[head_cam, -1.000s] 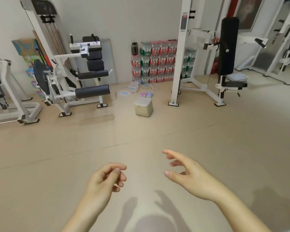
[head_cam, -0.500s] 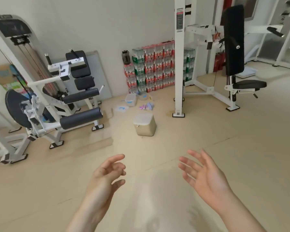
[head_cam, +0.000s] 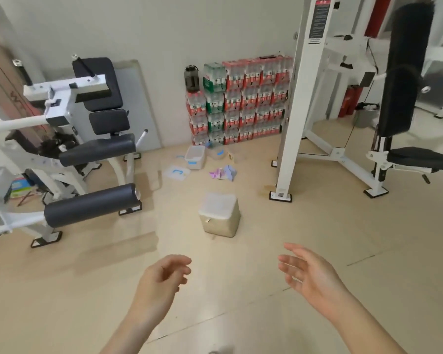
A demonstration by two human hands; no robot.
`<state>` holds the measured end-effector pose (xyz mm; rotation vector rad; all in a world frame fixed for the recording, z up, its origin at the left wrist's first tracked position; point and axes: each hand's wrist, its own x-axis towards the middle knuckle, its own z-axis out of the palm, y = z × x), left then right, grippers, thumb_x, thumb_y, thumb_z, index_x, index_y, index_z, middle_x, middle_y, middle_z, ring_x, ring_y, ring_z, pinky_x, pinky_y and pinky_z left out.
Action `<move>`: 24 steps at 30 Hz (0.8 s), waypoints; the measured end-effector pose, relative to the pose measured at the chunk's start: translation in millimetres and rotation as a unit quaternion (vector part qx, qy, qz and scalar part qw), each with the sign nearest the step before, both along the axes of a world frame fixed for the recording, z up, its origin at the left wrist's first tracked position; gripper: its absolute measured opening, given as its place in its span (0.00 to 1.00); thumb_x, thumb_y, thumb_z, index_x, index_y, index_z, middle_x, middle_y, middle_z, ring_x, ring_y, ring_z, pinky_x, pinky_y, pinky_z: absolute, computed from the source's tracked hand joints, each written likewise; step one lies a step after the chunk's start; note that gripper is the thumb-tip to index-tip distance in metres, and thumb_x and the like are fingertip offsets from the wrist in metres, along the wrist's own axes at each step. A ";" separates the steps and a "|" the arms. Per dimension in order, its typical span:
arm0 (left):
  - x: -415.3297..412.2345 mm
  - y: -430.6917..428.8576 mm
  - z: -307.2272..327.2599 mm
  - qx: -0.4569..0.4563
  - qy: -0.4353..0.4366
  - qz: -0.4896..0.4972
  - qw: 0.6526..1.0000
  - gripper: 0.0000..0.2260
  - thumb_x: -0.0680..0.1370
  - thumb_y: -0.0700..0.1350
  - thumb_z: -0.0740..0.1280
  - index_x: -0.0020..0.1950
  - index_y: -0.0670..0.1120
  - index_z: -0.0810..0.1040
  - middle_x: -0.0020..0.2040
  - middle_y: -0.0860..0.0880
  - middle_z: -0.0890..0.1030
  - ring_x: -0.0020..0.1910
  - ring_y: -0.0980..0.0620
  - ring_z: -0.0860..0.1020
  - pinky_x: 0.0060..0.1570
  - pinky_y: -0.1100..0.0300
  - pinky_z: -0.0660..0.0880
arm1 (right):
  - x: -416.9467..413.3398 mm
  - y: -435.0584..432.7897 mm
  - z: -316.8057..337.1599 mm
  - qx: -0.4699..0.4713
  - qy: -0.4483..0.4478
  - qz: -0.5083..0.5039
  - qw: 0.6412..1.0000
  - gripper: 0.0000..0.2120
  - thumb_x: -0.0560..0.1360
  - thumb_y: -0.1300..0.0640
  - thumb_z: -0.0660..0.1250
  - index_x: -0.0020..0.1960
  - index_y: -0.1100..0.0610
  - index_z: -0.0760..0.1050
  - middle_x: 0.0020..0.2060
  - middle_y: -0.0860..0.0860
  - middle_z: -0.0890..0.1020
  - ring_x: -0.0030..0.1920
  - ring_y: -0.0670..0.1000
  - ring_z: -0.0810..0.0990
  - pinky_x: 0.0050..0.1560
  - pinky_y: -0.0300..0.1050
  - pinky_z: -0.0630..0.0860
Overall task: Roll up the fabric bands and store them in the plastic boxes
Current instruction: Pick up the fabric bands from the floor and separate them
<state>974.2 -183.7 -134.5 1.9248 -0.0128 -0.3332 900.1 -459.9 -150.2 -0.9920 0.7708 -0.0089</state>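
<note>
Hovering above the beige floor (head_cam: 368,251) in the head view, both hands hold nothing. The left hand (head_cam: 161,279) has its fingers loosely curled, with its thumb apart from them. The right hand (head_cam: 310,274) is spread wider, with nearly straight fingers and its palm turned toward the left hand. The two hands are apart and touch nothing.

The fabric bands (head_cam: 223,172) lie well beyond the hands as a small crumpled heap of pink and lilac on the floor, not rolled and outside any box. Just left of the heap a clear plastic box (head_cam: 195,157) with a blue latch stands open, and its lid (head_cam: 177,172) lies flat on the floor beside it. A second clear container (head_cam: 218,152) sits behind the heap, too blurred to tell whether it holds anything.

Between the hands and the bands stands a pale cube-shaped box (head_cam: 220,214) with a white top. Against the wall behind are stacked packs of bottles (head_cam: 241,100) in red and green wrap, with a dark bottle (head_cam: 191,75) on top of the lower left stack. A padded gym machine (head_cam: 87,159) fills the left side. A white machine upright (head_cam: 297,98) rises on the right, with a black seat (head_cam: 420,159) beyond it.
</note>
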 end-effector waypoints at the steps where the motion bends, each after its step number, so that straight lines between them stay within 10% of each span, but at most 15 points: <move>1: 30.2 -0.9 -3.2 0.032 -0.015 -0.011 0.999 0.15 0.76 0.33 0.62 0.43 0.52 0.82 0.39 0.52 0.84 0.38 0.52 0.81 0.40 0.64 0.74 | 28.1 -6.9 -0.8 -0.036 0.014 0.023 0.999 0.10 0.77 0.60 0.62 0.56 0.60 0.78 0.44 0.58 0.81 0.41 0.54 0.80 0.40 0.45 0.73; 11: 344.8 -100.3 -21.4 0.265 -0.090 -0.205 0.938 0.14 0.75 0.38 0.58 0.47 0.53 0.80 0.28 0.56 0.72 0.28 0.59 0.71 0.31 0.67 0.65 | 311.7 -59.7 -22.9 -0.393 0.022 0.244 0.886 0.08 0.75 0.60 0.65 0.45 0.49 0.79 0.39 0.49 0.82 0.41 0.50 0.80 0.44 0.42 0.73; 18: 553.4 -199.7 -80.8 0.383 -0.146 -0.254 0.876 0.20 0.75 0.37 0.59 0.64 0.52 0.73 0.61 0.51 0.74 0.59 0.50 0.73 0.54 0.60 0.71 | 528.6 -139.1 -82.4 -0.603 0.050 0.363 0.708 0.30 0.73 0.43 0.64 0.73 0.45 0.58 0.69 0.47 0.64 0.69 0.52 0.63 0.61 0.48 0.70; 24: 681.0 -245.1 -88.2 0.380 -0.046 -0.312 0.869 0.16 0.76 0.39 0.59 0.59 0.53 0.77 0.54 0.51 0.79 0.50 0.53 0.78 0.53 0.61 0.72 | 658.5 -198.8 -101.0 -0.546 0.111 0.370 0.743 0.34 0.74 0.40 0.61 0.76 0.44 0.51 0.75 0.48 0.56 0.74 0.54 0.56 0.68 0.52 0.65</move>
